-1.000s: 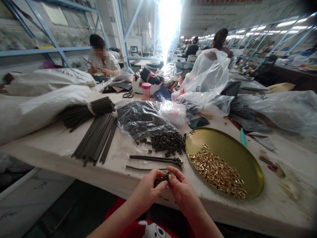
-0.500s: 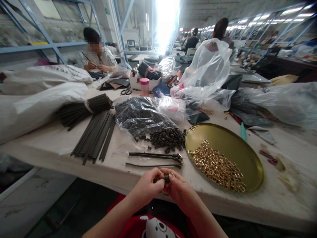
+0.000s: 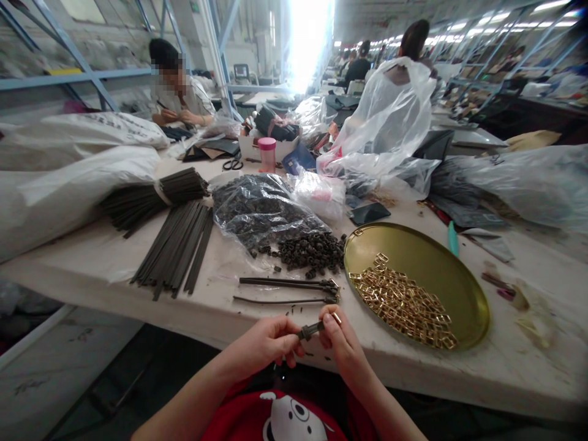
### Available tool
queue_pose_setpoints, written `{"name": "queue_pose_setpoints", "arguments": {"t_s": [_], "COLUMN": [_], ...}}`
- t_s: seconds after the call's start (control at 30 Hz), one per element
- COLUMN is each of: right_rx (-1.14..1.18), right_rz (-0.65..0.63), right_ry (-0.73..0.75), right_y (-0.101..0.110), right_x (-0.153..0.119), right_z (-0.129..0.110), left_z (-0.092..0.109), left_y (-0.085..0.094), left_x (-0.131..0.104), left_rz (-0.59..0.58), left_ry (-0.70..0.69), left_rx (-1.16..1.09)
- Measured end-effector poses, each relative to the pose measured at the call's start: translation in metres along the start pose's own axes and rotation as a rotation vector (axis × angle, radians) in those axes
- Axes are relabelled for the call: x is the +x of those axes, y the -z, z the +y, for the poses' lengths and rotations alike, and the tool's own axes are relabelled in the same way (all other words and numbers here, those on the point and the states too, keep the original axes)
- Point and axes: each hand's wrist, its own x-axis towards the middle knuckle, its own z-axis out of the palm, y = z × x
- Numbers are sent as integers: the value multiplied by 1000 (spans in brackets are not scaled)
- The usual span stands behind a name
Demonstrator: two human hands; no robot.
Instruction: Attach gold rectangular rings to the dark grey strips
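Between my two hands, near the table's front edge, is a dark strap with a small loop around it and a gold buckle at its right end. My left hand pinches the strap's left part. The fingers of my right hand are closed on the buckle end. Just beyond lie dark strips with gold buckles and a pile of small dark loops. A gold oval tray at the right holds many gold buckles.
Bundled dark strips and loose strips lie at the left by white sacks. A plastic bag of dark pieces, a pink-lidded jar and scissors stand further back. A person sits across the table.
My hands have moved slightly apart. More of the strap shows between them, and its buckle end now points up and right. The view has shifted slightly.
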Motion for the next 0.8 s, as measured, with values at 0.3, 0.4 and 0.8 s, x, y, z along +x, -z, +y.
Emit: {"name": "queue_pose_setpoints", "arguments": {"t_s": [0.3,0.4,0.8], "right_rx": [-172,-136,-177], "right_rz": [13,10,9], "right_ry": [124,82,61], "right_y": [-13,-12,-10], "right_x": [-6,-6,-8], "right_z": [-8,-1,6], "left_z": [-7,-5,-7], "left_y": [-7,-4,-11], "left_x": [11,6,6], "left_rz": [40,12,164], "left_ry": [17,36,-13], "left_rx": [-91,-160,-218]}}
